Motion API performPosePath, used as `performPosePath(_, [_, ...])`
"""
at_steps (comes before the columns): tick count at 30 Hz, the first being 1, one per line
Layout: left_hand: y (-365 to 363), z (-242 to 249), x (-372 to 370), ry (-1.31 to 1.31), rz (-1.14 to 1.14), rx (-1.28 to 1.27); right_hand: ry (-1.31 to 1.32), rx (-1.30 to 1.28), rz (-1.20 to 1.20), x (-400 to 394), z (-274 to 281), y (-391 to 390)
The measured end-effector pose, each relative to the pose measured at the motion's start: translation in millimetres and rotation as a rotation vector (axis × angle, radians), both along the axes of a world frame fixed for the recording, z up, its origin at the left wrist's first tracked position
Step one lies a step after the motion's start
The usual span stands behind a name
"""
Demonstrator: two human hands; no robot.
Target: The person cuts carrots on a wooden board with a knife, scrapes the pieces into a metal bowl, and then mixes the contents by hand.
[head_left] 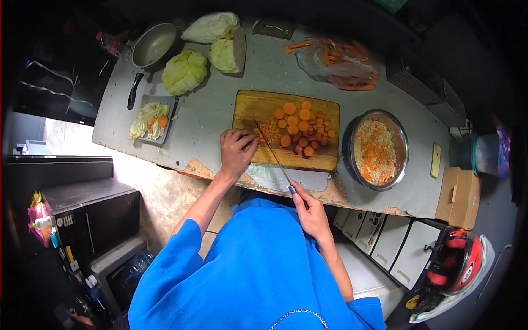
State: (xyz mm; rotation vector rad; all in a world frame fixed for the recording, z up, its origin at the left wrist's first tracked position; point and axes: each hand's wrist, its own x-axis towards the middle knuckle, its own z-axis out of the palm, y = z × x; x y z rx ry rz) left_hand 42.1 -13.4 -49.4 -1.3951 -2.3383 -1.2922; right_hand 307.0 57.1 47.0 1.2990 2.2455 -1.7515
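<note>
My right hand (311, 213) is wrapped around the handle of a knife (276, 157), whose long blade slants up and left across the wooden cutting board (242, 104). At the board's left edge, my left hand (237, 153) has its fingers bent and drawn together close to the blade. Whatever is under those fingertips is hidden. Finely chopped carrot (268, 132) lies beside the blade. Several carrot slices (293, 120) and thicker carrot chunks (309, 150) cover the board's right half.
Right of the board stands a metal bowl (406, 148) of chopped orange and pale pieces. A bag of carrots (336, 60), cabbages (185, 72) and a frying pan (155, 45) sit along the back. A tray (169, 124) with scraps is left; a phone (435, 160) lies far right.
</note>
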Motion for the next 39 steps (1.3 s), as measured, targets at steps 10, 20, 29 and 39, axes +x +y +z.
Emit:
performPosePath(10, [1.0,3.7,-0.2,-0.001,0.021,-0.026,0.131,0.072,-0.003,4.6,-26.9,-5.4])
performPosePath(20, [2.2,4.6,0.7,-0.001,0.026,-0.026,0.141,0.088,-0.018,1.3,-25.6,-7.5])
performPosePath(29, [1.7,6.0,1.0,0.004,0.023,-0.049,0.159,0.089,-0.038,2.1,-30.0,-9.8])
performPosePath(39, [2.8,7.0,0.7,0.006,0.019,-0.047,0.095,0.024,-0.045,-3.3,-19.9,-10.6])
